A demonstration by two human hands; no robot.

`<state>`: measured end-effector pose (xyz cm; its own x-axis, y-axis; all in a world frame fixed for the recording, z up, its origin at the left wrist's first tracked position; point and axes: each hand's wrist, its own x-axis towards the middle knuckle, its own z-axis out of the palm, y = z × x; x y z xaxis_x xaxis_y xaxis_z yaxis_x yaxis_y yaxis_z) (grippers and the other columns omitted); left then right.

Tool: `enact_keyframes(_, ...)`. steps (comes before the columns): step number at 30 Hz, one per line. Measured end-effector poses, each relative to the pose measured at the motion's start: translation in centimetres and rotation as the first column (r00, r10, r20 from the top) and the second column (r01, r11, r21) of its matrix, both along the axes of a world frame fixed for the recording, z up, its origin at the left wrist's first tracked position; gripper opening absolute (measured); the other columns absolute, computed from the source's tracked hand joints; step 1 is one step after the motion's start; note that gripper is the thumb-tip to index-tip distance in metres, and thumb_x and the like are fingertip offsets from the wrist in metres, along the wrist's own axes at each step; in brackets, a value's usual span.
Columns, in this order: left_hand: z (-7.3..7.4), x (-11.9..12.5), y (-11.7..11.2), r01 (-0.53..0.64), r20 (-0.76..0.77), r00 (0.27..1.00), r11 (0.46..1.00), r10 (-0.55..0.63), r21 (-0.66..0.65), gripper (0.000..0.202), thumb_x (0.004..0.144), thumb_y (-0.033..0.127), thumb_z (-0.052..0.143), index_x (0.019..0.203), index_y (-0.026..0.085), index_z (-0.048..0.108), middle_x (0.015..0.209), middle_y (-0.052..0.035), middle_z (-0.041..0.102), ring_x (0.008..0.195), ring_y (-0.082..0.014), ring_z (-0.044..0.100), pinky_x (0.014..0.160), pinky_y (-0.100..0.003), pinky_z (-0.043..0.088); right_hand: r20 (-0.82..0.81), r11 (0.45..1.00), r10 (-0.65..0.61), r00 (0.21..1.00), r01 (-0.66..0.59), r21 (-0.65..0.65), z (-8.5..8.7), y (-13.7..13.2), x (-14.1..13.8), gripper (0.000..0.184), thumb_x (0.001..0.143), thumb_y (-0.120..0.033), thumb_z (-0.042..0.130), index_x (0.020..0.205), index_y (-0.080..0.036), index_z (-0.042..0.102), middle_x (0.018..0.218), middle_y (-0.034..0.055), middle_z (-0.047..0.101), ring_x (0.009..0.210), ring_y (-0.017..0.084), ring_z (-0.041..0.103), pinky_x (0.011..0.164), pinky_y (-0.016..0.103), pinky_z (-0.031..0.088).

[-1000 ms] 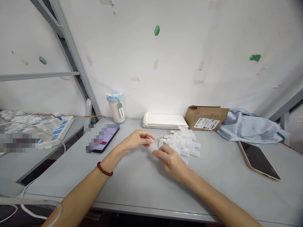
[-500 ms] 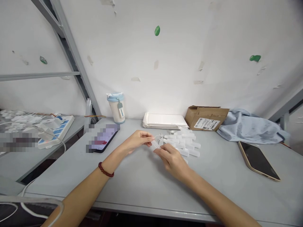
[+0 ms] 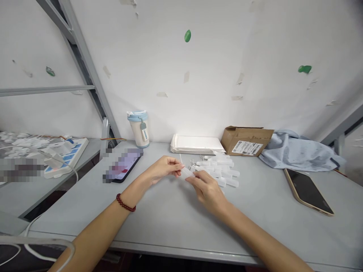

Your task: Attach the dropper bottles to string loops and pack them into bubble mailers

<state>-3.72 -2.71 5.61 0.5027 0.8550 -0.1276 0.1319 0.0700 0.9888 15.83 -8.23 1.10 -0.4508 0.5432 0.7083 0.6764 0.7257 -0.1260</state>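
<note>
Between my two hands is a small translucent white plastic piece (image 3: pixel 186 173), slightly tilted above the table. My left hand (image 3: pixel 167 167) pinches its left end between thumb and fingers. A thin white strip (image 3: pixel 180 158) stands up from those fingertips. My right hand (image 3: pixel 208 189) is closed on the other end, its fingertips partly covering the piece. Just behind my right hand lies a pile of similar translucent white pieces (image 3: pixel 227 172), some with thin loops at their ends.
Along the wall stand a lidded cup (image 3: pixel 138 130), a stack of white flat packs (image 3: pixel 198 144), a cardboard box (image 3: pixel 246 140) and a light blue cloth (image 3: pixel 297 151). One phone (image 3: pixel 127 166) lies left, another phone (image 3: pixel 310 192) right. A power strip (image 3: pixel 66 158) and cables occupy the left table.
The thin strip at my left fingertips now points upward, where before it curved toward the right. The plastic piece has turned a little between my hands. Both hands stay nearly in place.
</note>
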Motion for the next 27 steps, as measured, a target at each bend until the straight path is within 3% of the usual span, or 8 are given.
enact_keyframes(7, 0.0, 0.0, 0.0, -0.023, -0.016, 1.000, 0.997, 0.024, 0.067, 0.031, 0.064, 0.032, 0.074, 0.090, 0.016, 0.070, 0.079, -0.0042, 0.066, 0.083, -0.0182, 0.058, 0.083, -0.033, 0.042, -0.115, 0.989, 0.039, 0.993, -0.055, -0.138, 0.4, 0.1, 0.0, 0.024, 0.088, -0.010, 0.041, 0.091, -0.019, 0.064, 0.081, 0.0065, 0.059, 0.068, 0.013, 0.056, 0.057, 0.022, 0.045)
enact_keyframes(12, 0.2, 0.3, -0.2, -0.021, 0.025, 0.999, 0.998, 0.020, 0.056, 0.030, 0.065, 0.033, 0.075, 0.090, 0.016, 0.070, 0.081, -0.0046, 0.066, 0.085, -0.0179, 0.058, 0.083, -0.032, 0.043, -0.135, 0.989, 0.036, 0.990, -0.054, -0.136, 0.7, 0.0, -0.1, 0.024, 0.089, -0.011, 0.040, 0.089, -0.018, 0.063, 0.079, 0.0059, 0.060, 0.067, 0.012, 0.056, 0.056, 0.022, 0.045)
enact_keyframes(15, 0.3, 0.5, -0.3, -0.009, 0.068, 0.998, 1.000, 0.009, 0.013, 0.031, 0.071, 0.042, 0.069, 0.081, 0.012, 0.069, 0.079, -0.0068, 0.066, 0.077, -0.0164, 0.060, 0.078, -0.031, 0.046, -0.142, 0.997, 0.027, 0.990, -0.037, -0.068, 0.5, 0.2, 0.0, 0.026, 0.088, -0.008, 0.039, 0.090, -0.018, 0.063, 0.083, 0.0072, 0.060, 0.069, 0.013, 0.057, 0.057, 0.022, 0.045)
enact_keyframes(20, 0.1, 1.0, -0.7, -0.030, -0.032, 0.999, 0.998, 0.032, 0.047, 0.040, 0.075, 0.050, 0.061, 0.065, 0.011, 0.061, 0.064, -0.0030, 0.059, 0.056, -0.0123, 0.055, 0.054, -0.027, 0.046, -0.143, 0.998, 0.012, 0.990, -0.019, -0.053, 0.0, 0.6, 0.4, 0.029, 0.087, -0.007, 0.037, 0.091, -0.019, 0.063, 0.088, 0.0099, 0.060, 0.071, 0.015, 0.056, 0.058, 0.024, 0.044)
enact_keyframes(27, 0.4, 1.4, -1.2, -0.025, 0.017, 1.000, 0.997, 0.024, 0.069, 0.034, 0.075, 0.044, 0.061, 0.064, 0.013, 0.058, 0.065, -0.0017, 0.057, 0.056, -0.0108, 0.052, 0.055, -0.026, 0.044, -0.238, 0.966, 0.039, 0.970, -0.097, -0.238, 1.4, 0.0, 0.3, 0.025, 0.088, -0.013, 0.037, 0.086, -0.019, 0.061, 0.076, 0.0046, 0.062, 0.064, 0.012, 0.057, 0.056, 0.023, 0.044)
